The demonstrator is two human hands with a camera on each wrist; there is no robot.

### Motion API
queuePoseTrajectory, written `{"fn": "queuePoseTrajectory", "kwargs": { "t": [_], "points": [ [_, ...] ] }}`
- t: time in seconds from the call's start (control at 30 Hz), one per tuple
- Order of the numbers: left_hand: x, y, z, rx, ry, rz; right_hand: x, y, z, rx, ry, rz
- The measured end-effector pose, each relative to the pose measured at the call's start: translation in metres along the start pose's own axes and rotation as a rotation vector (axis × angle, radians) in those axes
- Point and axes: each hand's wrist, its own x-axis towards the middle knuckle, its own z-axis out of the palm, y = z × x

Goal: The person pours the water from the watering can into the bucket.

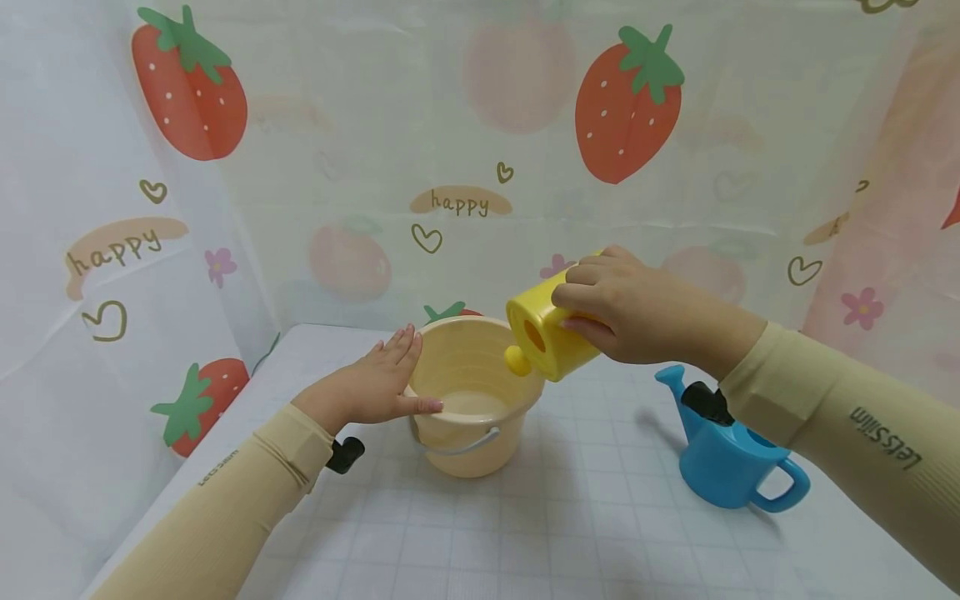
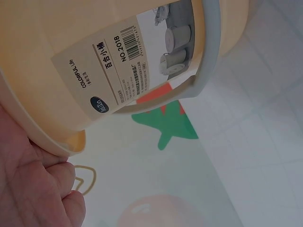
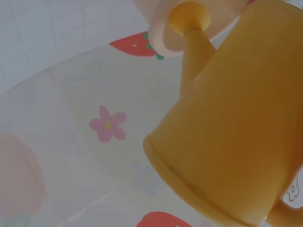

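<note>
Pour step underway, frame centre: right hand (image 1: 630,312), fingers clamped on yellow watering can (image 1: 546,332), tipped spout over cream bucket (image 1: 468,400). Left hand (image 1: 371,387), fingers straight and together, steadied rim. Next, judged: hold tilt until can drains.

A yellow toy watering can (image 1: 546,332) hangs tipped forward, its spout over the rim of a cream plastic bucket (image 1: 472,400). The bucket stands upright near the tabletop's far edge, handle down, liquid inside.
</note>
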Motion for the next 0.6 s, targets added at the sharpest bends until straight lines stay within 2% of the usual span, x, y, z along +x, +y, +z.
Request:
{"fn": "queuePoseTrajectory", "kwargs": {
  "t": [0.6],
  "points": [
    [0.0007,-0.0012,0.0015,0.003,-0.005,-0.011,-0.0016,0.0015,0.0015,-0.006,-0.017,0.02]
  ]
}}
